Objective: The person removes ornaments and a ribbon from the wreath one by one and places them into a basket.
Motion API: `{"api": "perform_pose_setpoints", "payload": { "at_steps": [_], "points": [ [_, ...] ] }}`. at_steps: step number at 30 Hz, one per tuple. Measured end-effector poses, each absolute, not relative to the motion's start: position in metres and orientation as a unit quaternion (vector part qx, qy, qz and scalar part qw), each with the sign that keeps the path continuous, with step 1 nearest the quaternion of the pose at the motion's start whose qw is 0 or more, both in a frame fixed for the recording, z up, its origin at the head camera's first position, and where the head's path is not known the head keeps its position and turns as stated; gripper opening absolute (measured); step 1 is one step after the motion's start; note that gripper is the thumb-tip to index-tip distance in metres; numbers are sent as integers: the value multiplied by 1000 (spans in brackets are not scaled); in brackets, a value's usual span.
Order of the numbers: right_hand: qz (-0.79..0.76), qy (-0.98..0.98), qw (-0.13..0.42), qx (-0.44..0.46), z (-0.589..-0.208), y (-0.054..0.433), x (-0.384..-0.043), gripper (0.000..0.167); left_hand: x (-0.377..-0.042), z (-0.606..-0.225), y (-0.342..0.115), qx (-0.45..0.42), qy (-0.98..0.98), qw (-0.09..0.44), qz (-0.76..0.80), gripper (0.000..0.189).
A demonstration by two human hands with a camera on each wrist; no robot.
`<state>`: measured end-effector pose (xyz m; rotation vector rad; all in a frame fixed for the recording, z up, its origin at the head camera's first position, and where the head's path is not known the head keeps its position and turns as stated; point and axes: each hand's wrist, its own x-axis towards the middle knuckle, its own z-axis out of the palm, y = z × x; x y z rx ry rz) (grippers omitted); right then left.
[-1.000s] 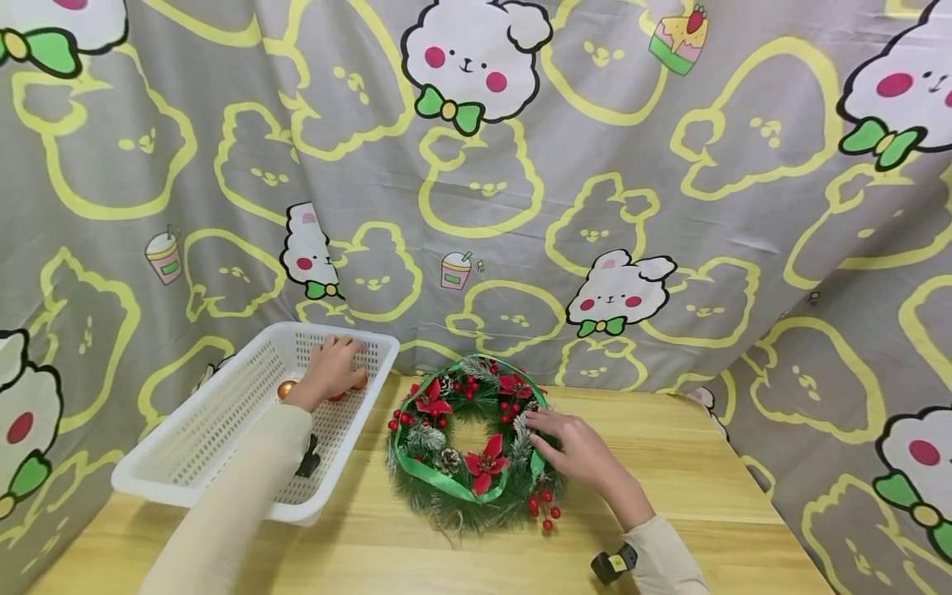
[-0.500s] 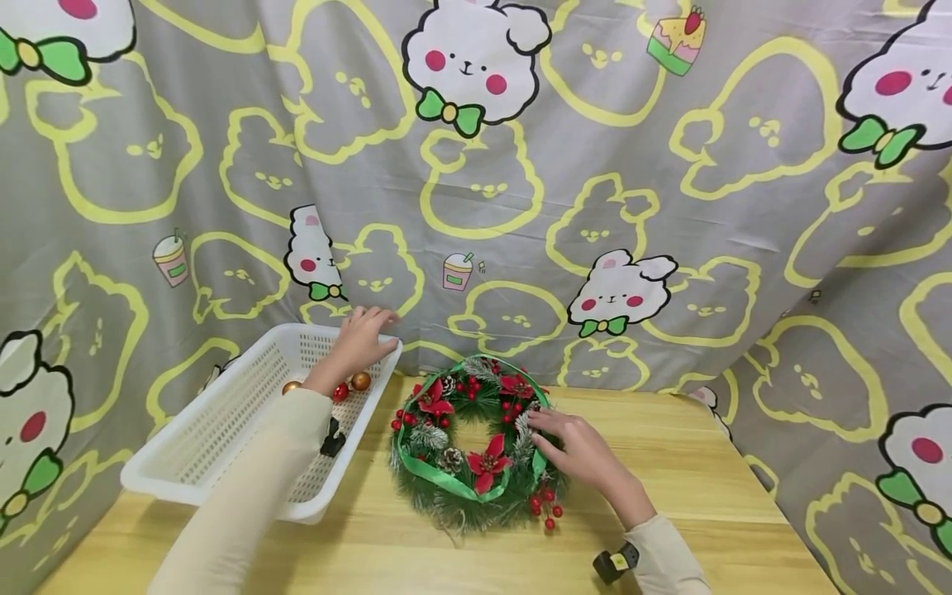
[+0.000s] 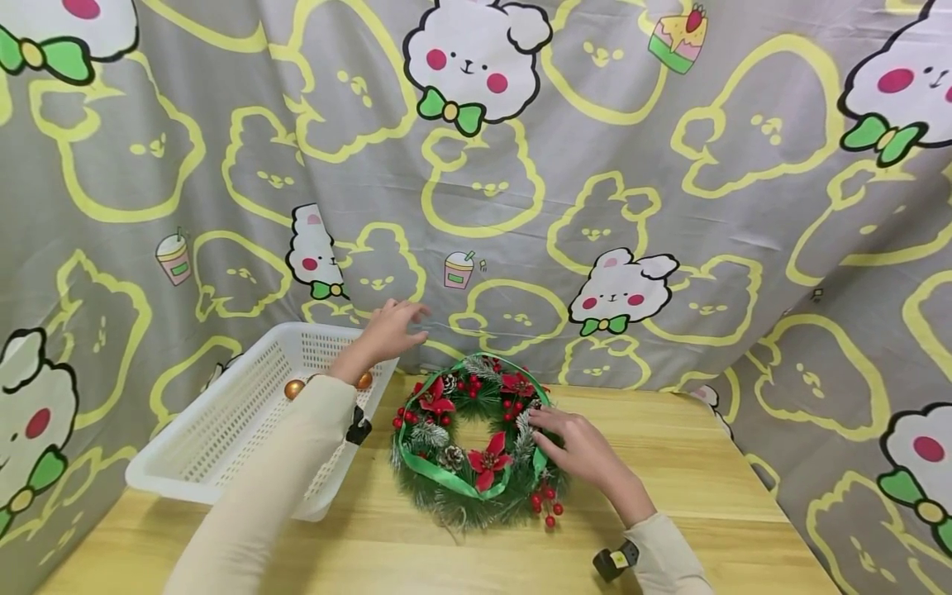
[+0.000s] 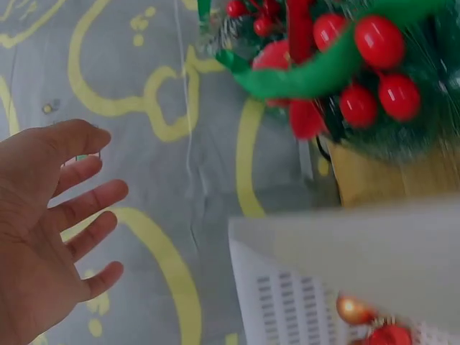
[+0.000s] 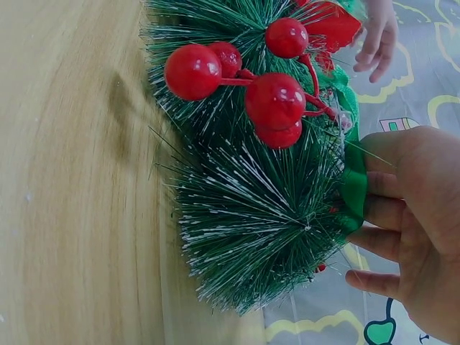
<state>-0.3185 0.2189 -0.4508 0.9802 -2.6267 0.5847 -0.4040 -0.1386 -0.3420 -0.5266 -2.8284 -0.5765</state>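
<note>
A Christmas wreath [image 3: 461, 514] of green needles lies on the table, with red poinsettias, frosted sprigs, pine cones, red berries and a loosely looped green ribbon [image 3: 437, 475]. My right hand [image 3: 576, 446] rests on its right side. In the right wrist view, those fingers [image 5: 388, 215] lie along the ribbon's edge, with their tips partly hidden. My left hand [image 3: 390, 330] hovers past the back right corner of a white plastic basket [image 3: 245, 397]. In the left wrist view, its fingers [image 4: 97, 201] are spread and hold nothing. Shiny orange-gold balls [image 3: 294, 388] and a red one [image 4: 392, 336] lie in the basket.
A patterned cloth curtain [image 3: 476, 207] hangs right behind the wooden table [image 3: 669, 463]. The basket takes up the table's left side. A berry sprig [image 3: 548, 506] sticks out at the wreath's front right. Black wrist cameras sit at both sleeves.
My left hand has risen out of the basket and moved right, over its rim towards the wreath, uncovering orange and red balls on the way. The right hand stays on the wreath.
</note>
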Motion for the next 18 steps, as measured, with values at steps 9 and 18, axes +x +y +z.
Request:
{"api": "perform_pose_setpoints", "payload": {
  "at_steps": [9, 18],
  "points": [
    [203, -908, 144, 338, -450, 220, -318, 36, -418, -352, -107, -207, -958, 56, -192, 41],
    [206, -909, 131, 336, -451, 219, -318, 37, -424, -370, -91, -185, -961, -28, -205, 42]
  ]
}}
